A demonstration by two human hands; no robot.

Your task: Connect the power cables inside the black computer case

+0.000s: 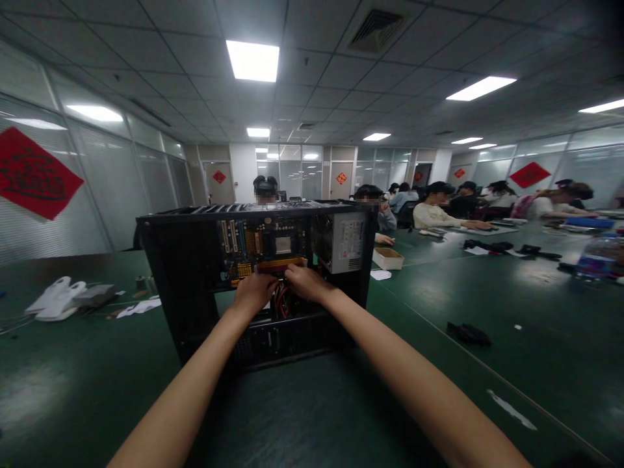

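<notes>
An open black computer case (170, 273) stands upright on the green table (487, 292), its inside facing me. A motherboard (263, 244) with coloured slots fills the back, and a grey power supply (344, 244) sits at the upper right. My left hand (253, 291) and my right hand (305, 283) reach inside, close together, just below the motherboard's lower edge. Both sets of fingers are curled at a yellow strip and a bundle of red cables (280, 302). What each hand grips is hidden by the fingers.
White plastic parts (56, 299) and paper scraps (139, 307) lie left of the case. A small cardboard box (387, 259) sits behind it on the right, a black item (468, 333) nearer. Several other people sit at tables in the back right.
</notes>
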